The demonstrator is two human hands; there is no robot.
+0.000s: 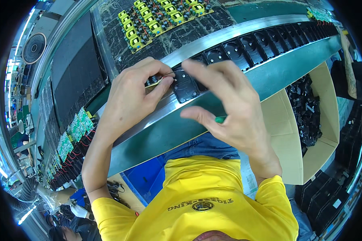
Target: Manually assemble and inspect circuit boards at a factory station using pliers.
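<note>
A worker in a yellow short-sleeved T-shirt [229, 193] bends over a green-topped workbench [161, 138], seen here from across the room. The left hand [134, 90] has thumb and forefinger pinched together on what looks like a thin dark wire [169, 74], above a small circuit board with black cylindrical components [153, 81], partly hidden by the fingers. Just beside those fingertips, a square black plastic casing [186, 89] lies on the metal rail at the near end of a curving row of similar black casings [263, 44]. The right hand [239, 98], slightly blurred, hovers near it, fingers loosely spread and thumb apart; a small green item [220, 119] shows by the thumb, though whether it is held cannot be told. Beyond stand circuit boards with yellow-wrapped components [155, 26]; at right, a brown cardboard box [283, 138] holds black plastic parts [305, 110].
</note>
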